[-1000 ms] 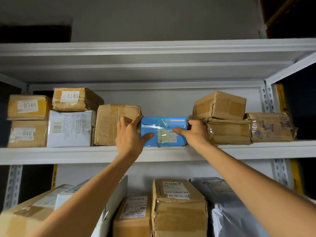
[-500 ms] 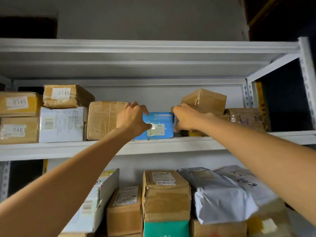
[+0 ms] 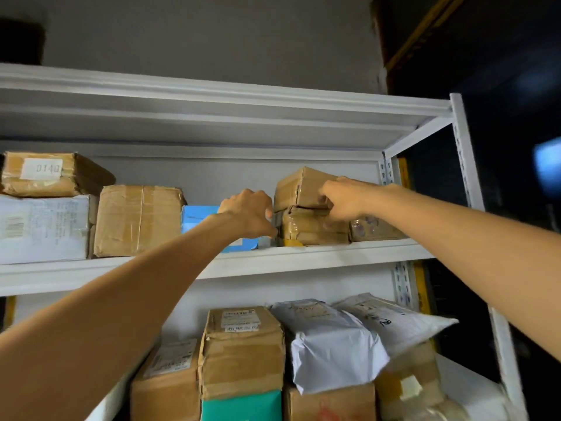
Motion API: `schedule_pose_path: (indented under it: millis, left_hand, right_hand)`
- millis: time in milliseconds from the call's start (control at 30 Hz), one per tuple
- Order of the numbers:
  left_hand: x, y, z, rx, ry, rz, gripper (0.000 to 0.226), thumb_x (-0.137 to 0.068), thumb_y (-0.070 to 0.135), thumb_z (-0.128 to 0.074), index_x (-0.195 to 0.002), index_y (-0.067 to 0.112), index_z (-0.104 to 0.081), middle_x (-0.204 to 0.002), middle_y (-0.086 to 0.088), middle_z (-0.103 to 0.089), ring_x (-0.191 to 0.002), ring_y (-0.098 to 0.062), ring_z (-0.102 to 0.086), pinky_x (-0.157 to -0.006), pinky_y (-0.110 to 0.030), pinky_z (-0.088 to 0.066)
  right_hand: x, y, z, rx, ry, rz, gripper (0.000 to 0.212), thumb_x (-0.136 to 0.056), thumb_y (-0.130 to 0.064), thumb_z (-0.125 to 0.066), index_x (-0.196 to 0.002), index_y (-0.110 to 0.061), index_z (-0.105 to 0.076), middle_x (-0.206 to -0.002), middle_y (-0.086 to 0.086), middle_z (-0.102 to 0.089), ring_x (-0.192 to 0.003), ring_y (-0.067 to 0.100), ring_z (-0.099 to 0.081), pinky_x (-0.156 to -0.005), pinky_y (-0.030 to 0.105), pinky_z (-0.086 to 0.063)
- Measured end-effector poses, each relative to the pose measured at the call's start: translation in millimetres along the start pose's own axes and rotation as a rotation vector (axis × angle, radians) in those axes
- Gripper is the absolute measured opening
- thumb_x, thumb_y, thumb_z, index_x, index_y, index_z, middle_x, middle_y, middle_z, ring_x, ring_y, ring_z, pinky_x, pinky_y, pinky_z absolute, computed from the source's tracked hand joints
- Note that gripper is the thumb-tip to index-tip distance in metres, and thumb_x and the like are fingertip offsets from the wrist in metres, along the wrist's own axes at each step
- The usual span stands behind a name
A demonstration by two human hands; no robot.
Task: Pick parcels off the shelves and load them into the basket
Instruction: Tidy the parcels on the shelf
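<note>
The brown box stack (image 3: 312, 227) lies centre-right, long axis along the shelf (image 3: 334, 253); left hand (image 3: 247, 212) curls at its left end, right hand (image 3: 344, 199) curls over its front; grip unconfirmed

Both bare arms stretched upward. The left hand (image 3: 247, 212) showed its back, fingers curled inward. The right hand (image 3: 343, 199), near it and slightly higher, curled its fingers too; neither grip was clear.

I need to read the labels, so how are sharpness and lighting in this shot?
Head view: dim, right side nearly black; the 0140 label reads, other labels smear; motion blur softens the lower-right parcels; the shelf rails slant under the wide lens.
</note>
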State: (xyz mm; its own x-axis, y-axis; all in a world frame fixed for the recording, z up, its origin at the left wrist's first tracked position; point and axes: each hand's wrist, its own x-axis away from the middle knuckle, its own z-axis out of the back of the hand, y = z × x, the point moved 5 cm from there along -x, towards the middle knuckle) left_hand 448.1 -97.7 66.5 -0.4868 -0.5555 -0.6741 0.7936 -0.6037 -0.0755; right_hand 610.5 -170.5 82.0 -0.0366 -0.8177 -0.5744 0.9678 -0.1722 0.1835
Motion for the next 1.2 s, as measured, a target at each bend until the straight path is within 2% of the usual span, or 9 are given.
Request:
schedule_pose_path:
  millis: [567, 700, 767, 833, 900, 933, 1033, 1100, 1200]
  left_hand:
    - [-34, 41, -19, 0.025, 0.115, 0.302, 0.040, -0.075, 0.049, -0.074, -0.104, 0.023, -0.066, -0.110, -0.004, -0.065, -0.095, -0.024, -0.059, -0.088, -0.040, -0.052]
    - [-47, 43, -18, 0.082, 0.185, 0.312, 0.040, -0.079, 0.049, -0.071, -0.106, 0.020, -0.064, -0.110, -0.005, -0.064, -0.093, -0.021, -0.057, -0.086, -0.037, -0.052]
    - [-55, 46, -20, 0.096, 0.215, 0.313, 0.042, -0.081, 0.050, -0.068, -0.107, 0.019, -0.063, -0.108, -0.006, -0.064, -0.090, -0.020, -0.057, -0.084, -0.035, -0.051]
    - [-65, 48, -23, 0.153, 0.222, 0.324, 0.046, -0.081, 0.051, -0.067, -0.112, 0.017, -0.061, -0.106, -0.007, -0.065, -0.090, -0.022, -0.060, -0.083, -0.035, -0.051]
    - [-76, 48, -27, 0.248, 0.226, 0.341, 0.053, -0.081, 0.048, -0.067, -0.123, 0.018, -0.055, -0.110, -0.009, -0.066, -0.095, -0.025, -0.061, -0.086, -0.036, -0.051]
    - [-81, 49, -30, 0.305, 0.220, 0.339, 0.056, -0.083, 0.044, -0.065, -0.131, 0.019, -0.049, -0.116, -0.011, -0.065, -0.099, -0.027, -0.061, -0.087, -0.036, -0.050]
    - [-93, 58, -38, 0.489, 0.189, 0.296, 0.050, -0.097, 0.034, -0.047, -0.145, 0.028, -0.034, -0.132, -0.011, -0.054, -0.110, -0.029, -0.055, -0.088, -0.035, -0.046]
    - [-96, 58, -39, 0.600, 0.219, 0.308, 0.043, -0.099, 0.033, -0.042, -0.141, 0.031, -0.038, -0.129, -0.009, -0.053, -0.106, -0.026, -0.054, -0.084, -0.031, -0.044]
    - [-96, 48, -43, 0.770, 0.240, 0.373, 0.036, -0.095, 0.043, -0.047, -0.125, 0.023, -0.051, -0.122, -0.011, -0.056, -0.104, -0.028, -0.058, -0.091, -0.040, -0.051]
  right_hand:
    - [-19, 90, -35, -0.252, 0.005, 0.081, 0.030, -0.080, -0.028, -0.070, -0.102, -0.012, -0.059, -0.097, 0.009, -0.060, -0.077, 0.025, -0.063, -0.070, 0.041, -0.058]
    - [-31, 93, -36, -0.486, 0.103, 0.022, 0.016, -0.085, -0.017, -0.062, -0.090, -0.009, -0.049, -0.092, 0.010, -0.055, -0.072, 0.021, -0.054, -0.051, 0.028, -0.039]
    - [-36, 95, -34, -0.616, 0.194, -0.042, 0.010, -0.086, -0.009, -0.054, -0.087, -0.008, -0.045, -0.090, 0.010, -0.052, -0.071, 0.020, -0.052, -0.051, 0.027, -0.033]
    - [-41, 98, -35, -0.709, 0.250, -0.093, 0.022, -0.086, -0.004, -0.050, -0.108, -0.001, -0.048, -0.107, 0.016, -0.053, -0.087, 0.026, -0.057, -0.060, 0.029, -0.040]
    - [-50, 99, -40, -0.784, 0.248, -0.156, 0.057, -0.090, -0.002, -0.047, -0.143, 0.003, -0.026, -0.128, 0.021, -0.048, -0.109, 0.033, -0.057, -0.075, 0.029, -0.045]
    - [-53, 99, -42, -0.820, 0.243, -0.181, 0.063, -0.092, -0.002, -0.044, -0.148, 0.003, -0.017, -0.134, 0.021, -0.046, -0.115, 0.033, -0.055, -0.079, 0.028, -0.045]
    - [-65, 100, -44, -0.909, 0.226, -0.240, 0.042, -0.097, -0.005, -0.037, -0.138, 0.004, -0.036, -0.134, 0.019, -0.048, -0.117, 0.030, -0.053, -0.076, 0.027, -0.039]
    - [-70, 96, -44, -0.947, 0.225, -0.241, 0.035, -0.098, -0.007, -0.034, -0.131, 0.002, -0.044, -0.132, 0.018, -0.050, -0.115, 0.029, -0.053, -0.075, 0.027, -0.038]
    - [-77, 93, -48, -1.027, 0.225, -0.259, 0.036, -0.098, -0.008, -0.037, -0.132, -0.001, -0.042, -0.130, 0.016, -0.052, -0.104, 0.028, -0.054, -0.074, 0.027, -0.038]
